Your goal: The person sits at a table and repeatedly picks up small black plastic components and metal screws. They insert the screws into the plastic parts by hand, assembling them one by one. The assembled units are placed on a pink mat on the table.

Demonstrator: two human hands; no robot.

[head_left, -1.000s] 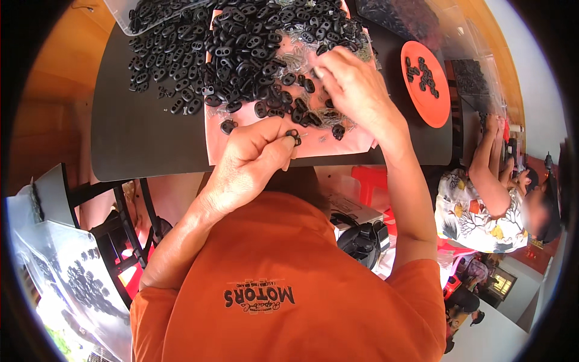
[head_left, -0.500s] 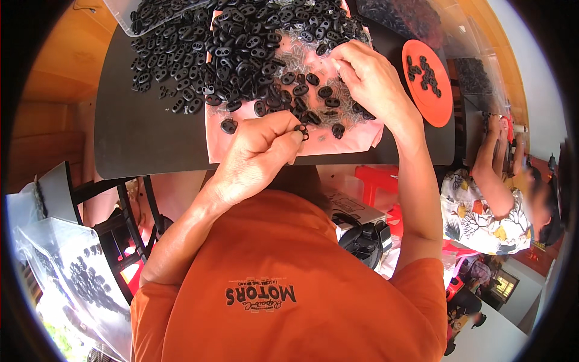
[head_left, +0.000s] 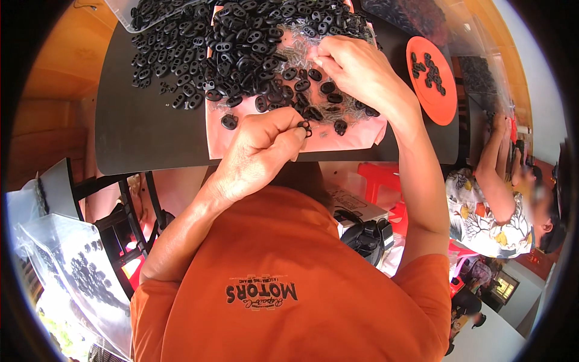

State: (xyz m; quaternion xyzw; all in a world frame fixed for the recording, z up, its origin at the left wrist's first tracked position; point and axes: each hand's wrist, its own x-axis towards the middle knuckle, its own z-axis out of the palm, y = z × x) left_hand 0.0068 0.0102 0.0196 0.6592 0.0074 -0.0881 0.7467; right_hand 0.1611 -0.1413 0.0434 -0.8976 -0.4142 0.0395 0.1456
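Note:
My left hand point(head_left: 265, 142) pinches a small black two-holed plastic piece point(head_left: 306, 128), like a cord lock part, between thumb and fingers near the table's front edge. My right hand point(head_left: 356, 66) reaches down into a scatter of tiny metal springs point(head_left: 295, 45). Its thumb and fingertips are closed together there; whatever lies between them is too small to make out. Between the hands, loose black cord lock pieces point(head_left: 301, 85) lie on a pink sheet point(head_left: 226, 136). A big heap of the same black oval two-holed pieces point(head_left: 241, 48) covers the sheet's left part and spreads onto the table.
An orange-red plate point(head_left: 446, 105) with several black pieces stands right on the dark table point(head_left: 145, 139). A clear bin point(head_left: 123, 15) of black parts sits far left. A red stool point(head_left: 380, 181) and box point(head_left: 362, 211) are below; another person point(head_left: 494, 205) sits at right.
My right hand has moved slightly left and down into the springs, its fingertips now closed together. The left hand still holds the black piece, nearly unmoved.

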